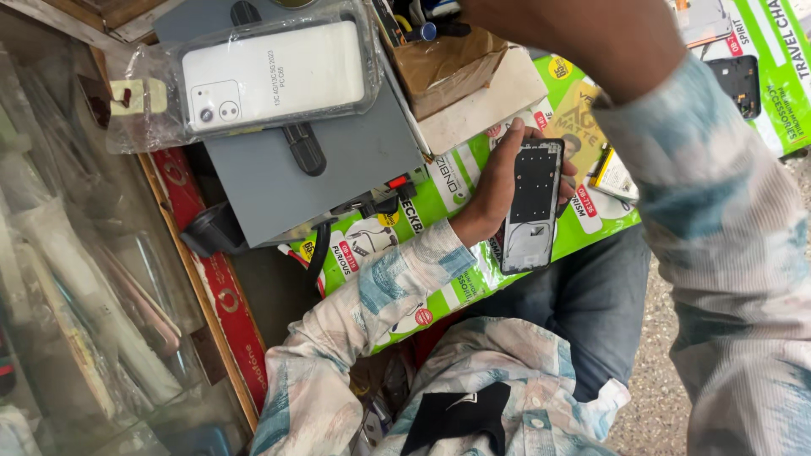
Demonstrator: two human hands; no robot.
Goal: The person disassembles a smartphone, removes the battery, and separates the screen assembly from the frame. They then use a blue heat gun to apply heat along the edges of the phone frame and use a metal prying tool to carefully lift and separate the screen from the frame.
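Observation:
My left hand [494,190] holds an opened black phone body [532,205] upright by its edges, inner side facing me, over green printed packaging [439,279] on my lap. My right forearm [591,38] in a pale patterned sleeve reaches up past the top edge, so that hand is hidden. A clear packet with a white phone case [270,76] lies on a grey box-shaped machine [338,169] to the left of the phone body.
A torn cardboard box [448,59] with small tools sits behind the machine. A small flat part [612,175] lies on the green packaging. At left is a glass counter [76,279] with wrapped goods, edged by a red strip [224,295]. More green packets [777,67] lie top right.

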